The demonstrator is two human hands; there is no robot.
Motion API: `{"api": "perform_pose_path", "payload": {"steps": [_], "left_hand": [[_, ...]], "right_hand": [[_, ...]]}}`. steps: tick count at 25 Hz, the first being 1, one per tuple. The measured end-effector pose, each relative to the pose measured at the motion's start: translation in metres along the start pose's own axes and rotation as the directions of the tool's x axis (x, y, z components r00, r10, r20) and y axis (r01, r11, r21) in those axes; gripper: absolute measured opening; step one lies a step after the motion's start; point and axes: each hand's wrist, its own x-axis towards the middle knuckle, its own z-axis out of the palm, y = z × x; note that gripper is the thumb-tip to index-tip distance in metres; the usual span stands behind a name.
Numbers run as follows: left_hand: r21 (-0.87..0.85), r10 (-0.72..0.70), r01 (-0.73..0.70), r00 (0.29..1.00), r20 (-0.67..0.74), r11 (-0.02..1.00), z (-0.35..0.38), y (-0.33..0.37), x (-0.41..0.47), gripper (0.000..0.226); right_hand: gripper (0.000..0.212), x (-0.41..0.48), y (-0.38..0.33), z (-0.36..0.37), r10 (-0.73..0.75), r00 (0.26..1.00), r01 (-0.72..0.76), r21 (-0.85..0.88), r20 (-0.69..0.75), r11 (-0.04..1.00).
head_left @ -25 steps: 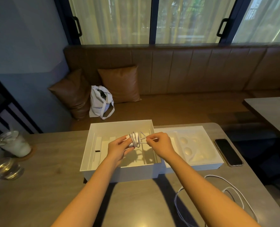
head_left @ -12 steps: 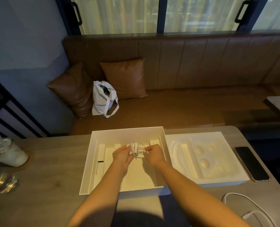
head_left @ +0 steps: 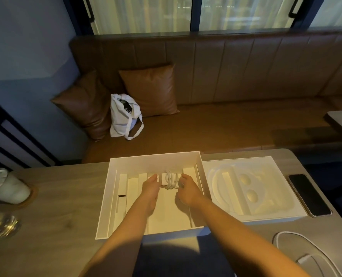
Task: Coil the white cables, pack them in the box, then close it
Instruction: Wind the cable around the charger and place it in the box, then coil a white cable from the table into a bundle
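Note:
An open white box [head_left: 106, 198] sits on the table in front of me. Both my hands are inside it, near its far wall. Between them is a coiled white cable [head_left: 170, 180] wrapped around a small white block. My left hand [head_left: 149, 187] grips the block's left end, and my right hand [head_left: 187, 188] pinches the coil's right side. The coil sits low, at the recessed insert at the back of the box. A second white cable [head_left: 298, 246] lies loose on the table at the lower right. Right of the box lies its white moulded tray [head_left: 272, 202].
A black phone [head_left: 308, 194] lies right of the tray near the table edge. A cup on a coaster [head_left: 8, 188] and a glass [head_left: 0, 226] stand at the left. Behind the table is a brown bench with cushions and a white tote bag [head_left: 124, 116].
Both hands have carried the coiled cable down from above the box into its far end. The view has tilted and shifted left.

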Motion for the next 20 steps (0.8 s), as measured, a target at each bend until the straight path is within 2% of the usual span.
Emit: {"api": "perform_pose_path", "payload": {"steps": [4, 7, 11, 14, 16, 18, 20], "left_hand": [[0.055, 0.103, -0.101, 0.994, -0.037, 0.993, 0.009, 0.014, -0.03, 0.047], [0.165, 0.285, -0.276, 0.958, -0.027, 0.947, 0.029, 0.025, -0.072, 0.042], [0.161, 0.51, -0.516, 0.857, 0.081, 0.841, 0.069, 0.024, -0.127, 0.029], [0.182, 0.605, -0.653, 0.753, 0.257, 0.735, 0.104, 0.003, -0.161, 0.027], [0.216, 0.585, -0.707, 0.688, 0.43, 0.673, 0.128, -0.023, -0.173, 0.027], [0.291, 0.502, -0.737, 0.643, 0.579, 0.61, 0.15, -0.055, -0.181, 0.027], [0.371, 0.359, -0.751, 0.611, 0.706, 0.547, 0.165, -0.089, -0.184, 0.029]], "right_hand": [[0.05, -0.018, -0.015, -0.014, 0.006, 0.998, 0.005, 0.163, -0.07, 0.987], [0.048, -0.034, -0.024, -0.03, -0.048, 0.992, 0.073, 0.218, -0.117, 0.973], [0.036, -0.076, -0.025, -0.065, -0.161, 0.96, 0.223, 0.28, -0.228, 0.934], [0.033, -0.118, 0.007, -0.096, -0.096, 0.923, 0.236, 0.35, -0.374, 0.907], [0.036, -0.144, 0.047, -0.113, -0.015, 0.901, 0.182, 0.347, -0.433, 0.92], [0.033, -0.168, 0.093, -0.121, 0.036, 0.891, 0.092, 0.259, -0.452, 0.961], [0.031, -0.191, 0.138, -0.12, 0.159, 0.868, -0.11, 0.13, -0.47, 0.985]]}}
